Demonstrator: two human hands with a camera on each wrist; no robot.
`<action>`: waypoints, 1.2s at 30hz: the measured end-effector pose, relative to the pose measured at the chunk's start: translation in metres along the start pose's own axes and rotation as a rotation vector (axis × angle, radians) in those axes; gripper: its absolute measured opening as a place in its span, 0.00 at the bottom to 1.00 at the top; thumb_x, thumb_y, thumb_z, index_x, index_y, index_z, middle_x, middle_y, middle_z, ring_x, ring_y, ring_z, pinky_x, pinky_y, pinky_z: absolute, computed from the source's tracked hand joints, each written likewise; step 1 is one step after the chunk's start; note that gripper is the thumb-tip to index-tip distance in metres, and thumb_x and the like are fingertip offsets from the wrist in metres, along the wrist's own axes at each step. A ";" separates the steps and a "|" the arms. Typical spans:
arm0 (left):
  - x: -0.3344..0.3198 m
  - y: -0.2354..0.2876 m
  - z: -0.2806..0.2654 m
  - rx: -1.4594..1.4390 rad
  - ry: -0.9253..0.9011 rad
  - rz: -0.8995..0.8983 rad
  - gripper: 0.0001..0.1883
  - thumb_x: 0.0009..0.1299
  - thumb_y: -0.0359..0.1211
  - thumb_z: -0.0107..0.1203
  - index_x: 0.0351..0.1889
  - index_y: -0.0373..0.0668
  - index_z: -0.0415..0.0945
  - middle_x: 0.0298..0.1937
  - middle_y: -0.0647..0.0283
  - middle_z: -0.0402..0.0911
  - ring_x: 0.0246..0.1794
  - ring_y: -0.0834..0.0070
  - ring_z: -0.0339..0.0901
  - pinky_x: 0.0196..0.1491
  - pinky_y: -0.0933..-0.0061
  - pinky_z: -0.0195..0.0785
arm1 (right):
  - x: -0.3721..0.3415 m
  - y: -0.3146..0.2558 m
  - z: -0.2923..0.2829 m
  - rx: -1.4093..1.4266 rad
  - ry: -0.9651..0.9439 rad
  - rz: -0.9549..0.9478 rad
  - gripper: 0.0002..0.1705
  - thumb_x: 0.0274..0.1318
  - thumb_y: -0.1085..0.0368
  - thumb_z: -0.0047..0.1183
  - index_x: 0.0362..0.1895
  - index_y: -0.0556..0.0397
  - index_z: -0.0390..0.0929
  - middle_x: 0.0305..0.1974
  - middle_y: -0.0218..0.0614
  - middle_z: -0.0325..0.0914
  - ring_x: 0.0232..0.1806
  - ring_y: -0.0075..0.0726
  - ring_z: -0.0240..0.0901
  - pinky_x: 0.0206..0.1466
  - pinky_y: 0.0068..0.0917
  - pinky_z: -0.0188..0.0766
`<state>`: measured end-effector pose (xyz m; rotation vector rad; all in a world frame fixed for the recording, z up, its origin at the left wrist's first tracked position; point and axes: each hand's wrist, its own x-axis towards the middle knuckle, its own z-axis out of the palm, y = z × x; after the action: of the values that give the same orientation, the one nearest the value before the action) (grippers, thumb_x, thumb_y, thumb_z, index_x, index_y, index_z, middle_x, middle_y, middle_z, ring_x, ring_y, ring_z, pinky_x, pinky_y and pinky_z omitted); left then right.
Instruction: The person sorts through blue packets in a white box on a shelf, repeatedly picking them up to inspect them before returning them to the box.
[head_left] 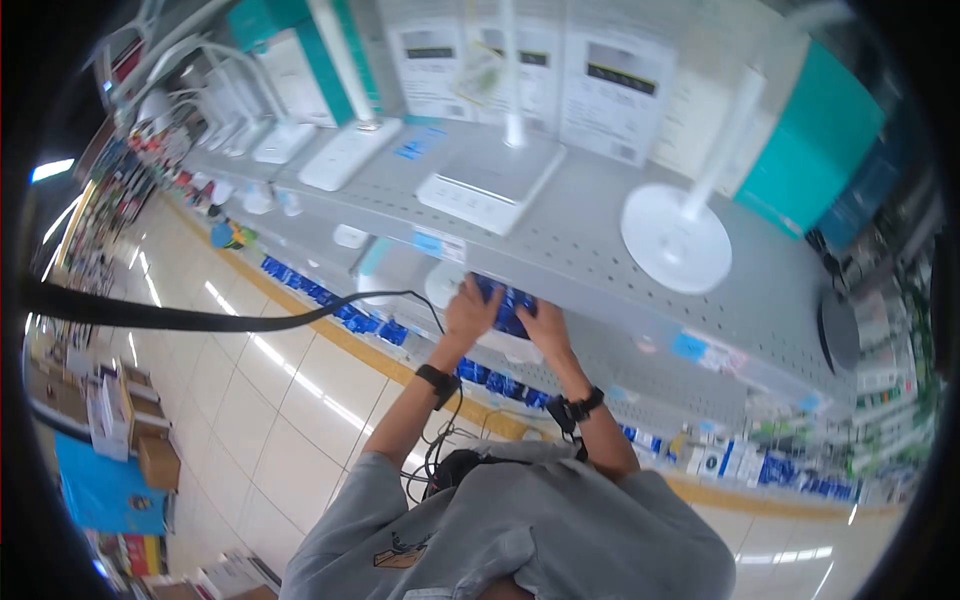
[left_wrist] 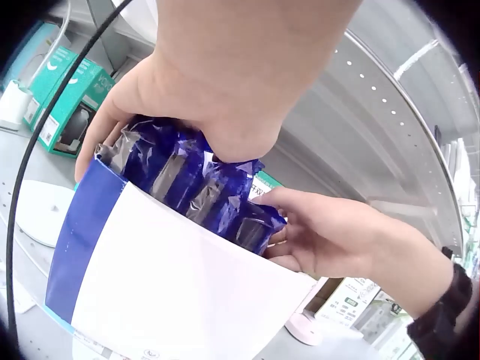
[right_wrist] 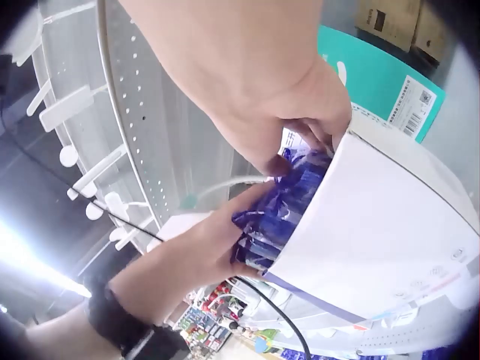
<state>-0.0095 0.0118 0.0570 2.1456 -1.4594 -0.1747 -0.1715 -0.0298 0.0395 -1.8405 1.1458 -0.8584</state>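
In the head view, my left hand (head_left: 472, 312) and right hand (head_left: 546, 330) hold a row of shiny blue plastic packets (head_left: 510, 308) from either side. The left wrist view shows these packets packed side by side in the open top of a white box (left_wrist: 187, 277) with a blue side panel. Left fingers curl round one end of the row, partly hidden by the packets. At the other end, the right hand (right_wrist: 285, 112) has its thumb on a packet and its fingers bent down by the box wall (right_wrist: 367, 217).
Above the hands runs a grey perforated shelf (head_left: 590, 260) with white desk lamps, including one on a round base (head_left: 676, 238), and teal boxes (head_left: 810, 140) behind. More blue packets (head_left: 485, 380) line a lower shelf. A black cable (head_left: 200, 315) crosses the head view.
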 end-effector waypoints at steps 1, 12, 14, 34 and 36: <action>0.000 0.004 -0.006 0.010 0.005 -0.012 0.37 0.67 0.57 0.51 0.57 0.30 0.60 0.44 0.36 0.78 0.40 0.39 0.79 0.42 0.48 0.74 | 0.005 0.019 0.007 0.022 0.053 -0.073 0.25 0.54 0.63 0.57 0.55 0.62 0.72 0.47 0.54 0.79 0.48 0.53 0.79 0.51 0.37 0.73; -0.006 0.013 -0.017 -0.036 -0.047 -0.037 0.33 0.67 0.54 0.53 0.53 0.31 0.63 0.45 0.37 0.77 0.41 0.40 0.79 0.43 0.48 0.75 | -0.019 0.006 -0.004 -0.245 0.198 -0.198 0.24 0.55 0.58 0.61 0.51 0.62 0.73 0.44 0.52 0.80 0.44 0.54 0.80 0.48 0.39 0.75; -0.007 0.016 -0.018 -0.034 -0.052 -0.040 0.34 0.67 0.54 0.53 0.53 0.31 0.62 0.45 0.37 0.77 0.42 0.39 0.79 0.43 0.48 0.75 | -0.024 0.004 0.000 -0.261 0.183 -0.148 0.25 0.55 0.58 0.61 0.52 0.60 0.72 0.44 0.51 0.80 0.42 0.54 0.80 0.46 0.40 0.76; 0.018 0.108 -0.172 -0.168 0.536 0.559 0.25 0.62 0.34 0.57 0.57 0.32 0.70 0.61 0.45 0.68 0.64 0.49 0.62 0.66 0.51 0.52 | -0.028 -0.011 -0.001 -0.293 0.134 -0.181 0.25 0.61 0.55 0.53 0.56 0.57 0.66 0.49 0.52 0.77 0.49 0.60 0.75 0.52 0.46 0.72; 0.029 0.106 -0.165 -0.013 0.512 0.465 0.30 0.64 0.40 0.58 0.61 0.33 0.68 0.68 0.46 0.64 0.71 0.49 0.56 0.72 0.46 0.41 | -0.028 -0.009 -0.002 -0.298 0.101 -0.172 0.26 0.62 0.54 0.53 0.56 0.57 0.66 0.51 0.54 0.75 0.50 0.60 0.74 0.53 0.46 0.71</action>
<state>-0.0202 0.0151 0.2546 1.6118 -1.5698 0.4941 -0.1800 -0.0020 0.0451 -2.1855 1.2454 -0.9252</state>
